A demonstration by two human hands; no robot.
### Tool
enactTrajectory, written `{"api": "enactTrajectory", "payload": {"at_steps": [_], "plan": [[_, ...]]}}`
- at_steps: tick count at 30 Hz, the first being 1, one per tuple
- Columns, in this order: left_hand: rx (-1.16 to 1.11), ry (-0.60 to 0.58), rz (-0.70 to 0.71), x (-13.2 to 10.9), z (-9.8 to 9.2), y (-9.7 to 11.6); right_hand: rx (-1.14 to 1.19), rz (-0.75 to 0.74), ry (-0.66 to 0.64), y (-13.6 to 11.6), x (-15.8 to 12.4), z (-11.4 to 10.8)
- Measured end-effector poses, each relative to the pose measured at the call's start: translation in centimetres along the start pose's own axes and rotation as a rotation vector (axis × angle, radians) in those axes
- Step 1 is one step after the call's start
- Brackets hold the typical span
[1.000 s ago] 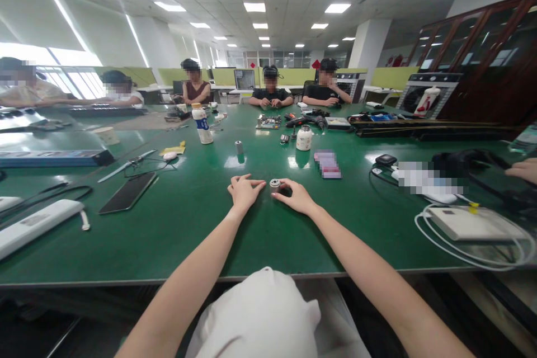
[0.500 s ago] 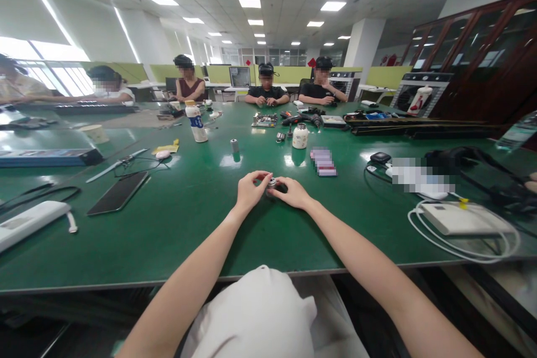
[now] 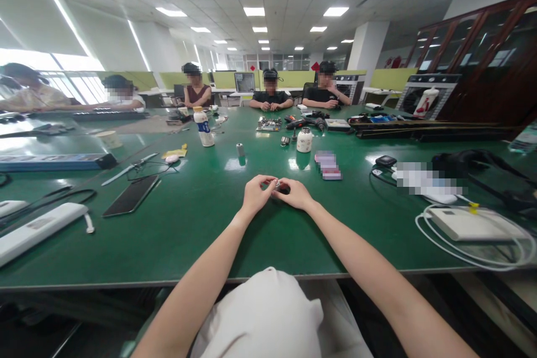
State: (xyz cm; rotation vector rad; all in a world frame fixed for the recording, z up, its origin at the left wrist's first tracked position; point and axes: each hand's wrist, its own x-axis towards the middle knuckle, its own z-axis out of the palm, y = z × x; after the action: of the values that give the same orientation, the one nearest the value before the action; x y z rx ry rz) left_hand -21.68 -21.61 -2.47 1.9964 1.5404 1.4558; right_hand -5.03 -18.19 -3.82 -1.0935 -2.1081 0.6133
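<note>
Both my hands meet at the middle of the green table [image 3: 201, 224]. My left hand [image 3: 257, 194] and my right hand [image 3: 296, 194] have their fingers curled round a small silver cylindrical part [image 3: 277, 183], which peeks out between the fingertips. Most of the part is hidden by my fingers. A similar small grey cylinder [image 3: 240, 149] stands further back on the table, apart from my hands.
A black phone [image 3: 131, 195] and a white power strip [image 3: 36, 230] lie at the left. At the right sits a white box with coiled cable [image 3: 474, 225]. A white jar [image 3: 304, 140], a drink bottle [image 3: 203, 127] and tools stand further back. Several people sit at the far side.
My left hand has moved right from the table top to join my right hand on the small silver part. The part is now mostly covered by my fingers.
</note>
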Motion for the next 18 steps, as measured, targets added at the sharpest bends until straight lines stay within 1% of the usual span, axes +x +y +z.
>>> {"api": "enactTrajectory", "payload": {"at_steps": [3,7,14,16,18], "plan": [[-0.008,-0.006,-0.020,0.0,0.0,-0.2,-0.003,0.013,0.001,-0.1,0.8,0.2],[-0.033,-0.012,-0.051,0.1,0.0,-0.3,0.073,0.026,0.009,0.2,1.7,0.8],[-0.053,-0.029,-0.064,-0.1,0.0,-0.2,0.157,0.015,0.043,0.9,0.6,1.2],[-0.041,-0.004,-0.040,-0.2,0.0,0.0,0.204,0.014,0.042,0.9,0.3,1.1],[-0.019,0.069,-0.001,-0.1,-0.1,0.2,0.237,0.026,0.040,0.8,0.2,1.2]]}}
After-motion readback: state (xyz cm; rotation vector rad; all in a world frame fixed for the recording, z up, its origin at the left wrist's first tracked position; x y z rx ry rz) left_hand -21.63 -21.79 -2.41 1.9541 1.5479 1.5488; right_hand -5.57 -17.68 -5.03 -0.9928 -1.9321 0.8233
